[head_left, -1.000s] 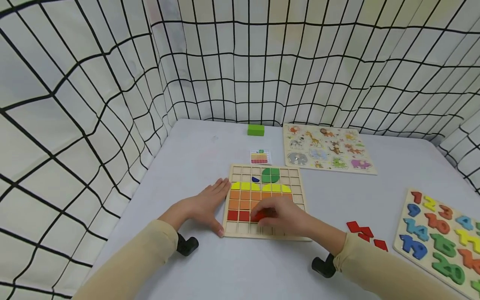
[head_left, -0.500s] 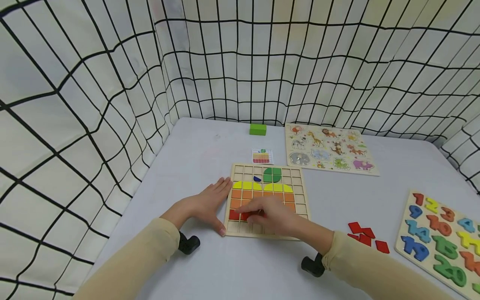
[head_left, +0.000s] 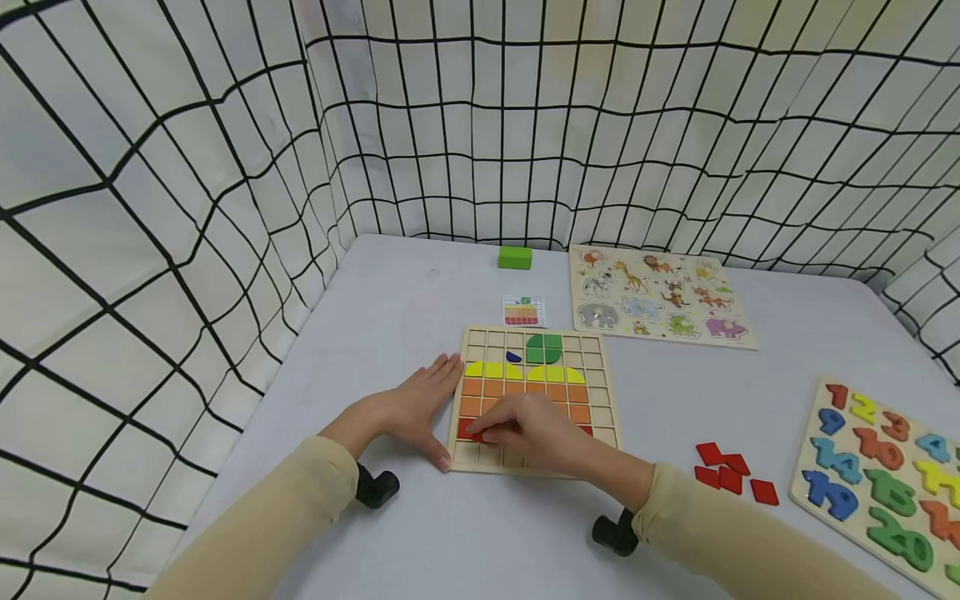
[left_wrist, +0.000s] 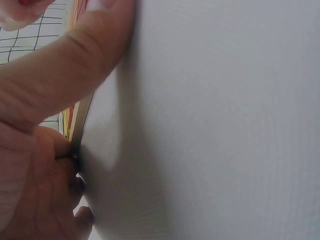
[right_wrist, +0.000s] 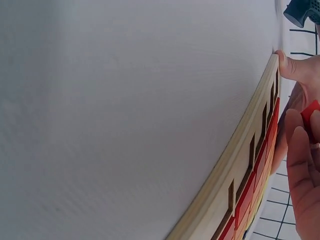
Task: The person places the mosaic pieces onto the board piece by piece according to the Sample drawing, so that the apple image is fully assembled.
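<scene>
A wooden grid board (head_left: 609, 417) lies on the table with yellow, orange, red, green and blue pieces set in its cells. My left hand (head_left: 416, 412) is spread flat along the board's left edge, thumb near the lower left corner; in the left wrist view the thumb (left_wrist: 65, 70) stands out against the table. Over the lower left of the board, my right hand (head_left: 528, 429) pinches a red tile (right_wrist: 310, 117) between thumb and fingers, close above the red row (head_left: 465, 428). That hand covers the middle of this row.
Several loose red tiles (head_left: 730, 478) lie right of the board. A pattern card (head_left: 524, 312) and a green block (head_left: 514, 257) sit behind it. An animal puzzle (head_left: 660, 296) is at the back right, a number puzzle (head_left: 873, 475) at the right. Black netting (head_left: 502, 158) surrounds the table.
My right hand has moved left across the board to the left end of the red row, uncovering a red tile at its right end. The left hand stays at the edge.
</scene>
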The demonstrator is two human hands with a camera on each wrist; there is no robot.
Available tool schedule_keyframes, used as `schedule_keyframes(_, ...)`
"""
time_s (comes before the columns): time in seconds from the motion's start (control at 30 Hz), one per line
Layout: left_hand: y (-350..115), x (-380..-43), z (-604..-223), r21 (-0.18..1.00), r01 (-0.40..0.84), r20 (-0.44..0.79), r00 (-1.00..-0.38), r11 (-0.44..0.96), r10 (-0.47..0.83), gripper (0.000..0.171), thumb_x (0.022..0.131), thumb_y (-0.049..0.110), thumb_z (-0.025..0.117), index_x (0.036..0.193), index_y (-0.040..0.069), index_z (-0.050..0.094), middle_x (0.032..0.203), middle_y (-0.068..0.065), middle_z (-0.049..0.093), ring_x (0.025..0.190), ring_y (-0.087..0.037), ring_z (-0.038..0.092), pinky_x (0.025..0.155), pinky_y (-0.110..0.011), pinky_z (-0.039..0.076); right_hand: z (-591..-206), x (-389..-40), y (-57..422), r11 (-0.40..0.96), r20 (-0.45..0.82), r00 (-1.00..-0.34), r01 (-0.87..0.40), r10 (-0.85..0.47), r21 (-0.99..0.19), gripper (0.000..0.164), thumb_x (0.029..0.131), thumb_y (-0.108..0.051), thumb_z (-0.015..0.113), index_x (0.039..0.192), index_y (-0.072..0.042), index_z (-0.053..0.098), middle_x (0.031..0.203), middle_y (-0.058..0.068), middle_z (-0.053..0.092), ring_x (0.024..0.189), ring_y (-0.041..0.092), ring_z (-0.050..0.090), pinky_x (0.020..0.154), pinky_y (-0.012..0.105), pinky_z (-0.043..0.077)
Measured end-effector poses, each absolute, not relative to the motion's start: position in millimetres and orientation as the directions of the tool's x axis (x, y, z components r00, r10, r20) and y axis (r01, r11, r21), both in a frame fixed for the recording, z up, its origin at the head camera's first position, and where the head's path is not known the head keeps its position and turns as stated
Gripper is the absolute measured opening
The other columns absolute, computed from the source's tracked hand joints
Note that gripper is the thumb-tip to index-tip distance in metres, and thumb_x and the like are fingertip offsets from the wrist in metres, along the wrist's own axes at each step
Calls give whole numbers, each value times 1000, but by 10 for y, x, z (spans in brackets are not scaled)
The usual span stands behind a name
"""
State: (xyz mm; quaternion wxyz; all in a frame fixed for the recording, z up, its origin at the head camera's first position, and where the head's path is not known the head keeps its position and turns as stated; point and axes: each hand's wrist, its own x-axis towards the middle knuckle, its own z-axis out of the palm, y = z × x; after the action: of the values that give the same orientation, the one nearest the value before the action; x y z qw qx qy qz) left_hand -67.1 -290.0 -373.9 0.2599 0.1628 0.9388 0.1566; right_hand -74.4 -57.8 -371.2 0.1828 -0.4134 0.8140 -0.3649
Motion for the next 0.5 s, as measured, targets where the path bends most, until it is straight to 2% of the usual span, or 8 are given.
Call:
schedule_keyframes(0.13, -2898, -660, -3734, 383, 227, -431, -813, 895, 391, 137, 70, 48, 93, 163, -2, 5, 173, -17, 0, 161, -35, -4, 130, -55, 8, -3732, -734, -597, 427, -8, -613, -541, -790, -725, 23, 95, -4, 70, 114, -14, 80, 105, -2, 78, 93, 11, 64, 79, 18, 54)
schedule_keyframes(0.37, -2907, -654, -3731, 383, 214, -436, -816, 899, 380, 136, 69, 47, 92, 164, 1, 6, 173, -16, 0, 161, -34, -5, 130, -54, 8, -3758, -704, -628, 472, -54, -676, -452, -734, -757, 10, 95, -12, 73, 103, -15, 77, 98, -5, 74, 90, 12, 62, 81, 19, 55)
schedule_keyframes(0.5, -2909, -645, -3736, 376, 213, -441, -815, 902, 377, 136, 70, 49, 91, 164, 2, 5, 174, -14, -1, 161, -33, -6, 131, -53, 7, -3757, -687, -657, 487, -60, -689, -445, -723, -751, 9, 94, -13, 75, 101, -16, 78, 94, -6, 75, 88, 11, 62, 79, 20, 54)
